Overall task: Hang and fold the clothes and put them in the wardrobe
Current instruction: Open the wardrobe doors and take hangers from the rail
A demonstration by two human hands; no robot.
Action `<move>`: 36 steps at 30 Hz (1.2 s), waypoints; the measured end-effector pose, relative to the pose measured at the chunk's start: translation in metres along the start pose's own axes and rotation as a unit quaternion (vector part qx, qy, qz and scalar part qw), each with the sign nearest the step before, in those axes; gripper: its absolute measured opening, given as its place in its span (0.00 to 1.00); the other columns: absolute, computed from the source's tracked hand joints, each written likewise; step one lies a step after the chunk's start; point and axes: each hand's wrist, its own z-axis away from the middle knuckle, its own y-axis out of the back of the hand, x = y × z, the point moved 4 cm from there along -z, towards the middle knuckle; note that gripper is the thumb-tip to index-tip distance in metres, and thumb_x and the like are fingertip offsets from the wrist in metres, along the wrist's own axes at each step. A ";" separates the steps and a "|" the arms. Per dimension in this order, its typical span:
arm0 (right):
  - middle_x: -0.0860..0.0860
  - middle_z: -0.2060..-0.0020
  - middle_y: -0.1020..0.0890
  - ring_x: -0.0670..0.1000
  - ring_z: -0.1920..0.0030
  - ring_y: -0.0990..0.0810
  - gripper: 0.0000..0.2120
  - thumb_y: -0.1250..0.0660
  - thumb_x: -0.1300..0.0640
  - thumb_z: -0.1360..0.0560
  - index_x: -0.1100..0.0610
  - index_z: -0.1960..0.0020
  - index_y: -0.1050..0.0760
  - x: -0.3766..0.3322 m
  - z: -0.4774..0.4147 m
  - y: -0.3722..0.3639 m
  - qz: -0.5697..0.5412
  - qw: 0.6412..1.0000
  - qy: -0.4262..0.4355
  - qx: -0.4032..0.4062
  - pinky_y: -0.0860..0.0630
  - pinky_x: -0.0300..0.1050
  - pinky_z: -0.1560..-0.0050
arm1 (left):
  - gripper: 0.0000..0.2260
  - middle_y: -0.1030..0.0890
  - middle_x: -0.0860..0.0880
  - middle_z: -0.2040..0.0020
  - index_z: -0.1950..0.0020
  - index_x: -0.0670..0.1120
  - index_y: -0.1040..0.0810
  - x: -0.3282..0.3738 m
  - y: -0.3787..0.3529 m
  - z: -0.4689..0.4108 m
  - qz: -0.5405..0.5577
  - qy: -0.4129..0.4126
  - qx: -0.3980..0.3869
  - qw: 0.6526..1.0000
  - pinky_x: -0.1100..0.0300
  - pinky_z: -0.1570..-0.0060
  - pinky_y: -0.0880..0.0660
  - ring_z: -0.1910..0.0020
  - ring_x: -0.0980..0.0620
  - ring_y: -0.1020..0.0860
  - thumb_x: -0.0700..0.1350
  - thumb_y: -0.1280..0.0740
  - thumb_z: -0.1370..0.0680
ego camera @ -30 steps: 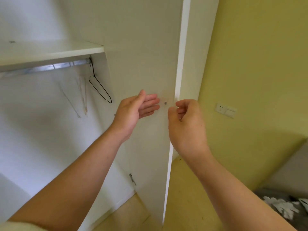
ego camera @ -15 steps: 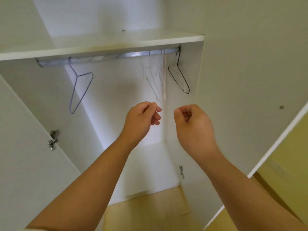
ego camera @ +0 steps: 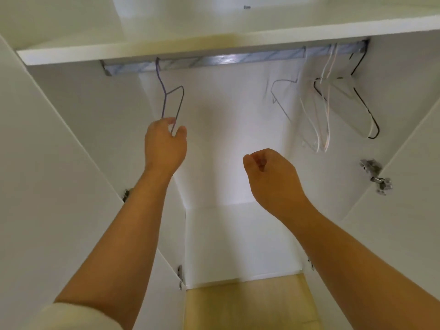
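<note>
Purple hanger (ego camera: pixel 172 101), on the rail (ego camera: pixel 214 60), is pinched at its bottom by our left hand (ego camera: pixel 164 144); our right hand (ego camera: pixel 269 177) is curled, empty. No clothes hang yet; we see none.

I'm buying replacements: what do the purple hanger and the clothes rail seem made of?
The purple hanger: thin bent wire, probably coated metal, given its slim, even line. The clothes rail: likely metal, silvery with streaky reflections; exact finish too blurred to tell.
</note>
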 end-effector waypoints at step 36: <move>0.46 0.33 0.24 0.47 0.34 0.24 0.22 0.40 0.45 0.18 0.50 0.26 0.33 -0.044 -0.052 -0.047 0.002 1.000 0.003 0.004 0.33 0.36 0.39 | 0.06 0.17 0.38 0.48 0.47 0.38 0.25 0.018 -0.066 -0.105 0.449 0.209 -0.119 0.860 0.56 0.56 0.16 0.56 0.45 0.14 0.33 0.42 0.17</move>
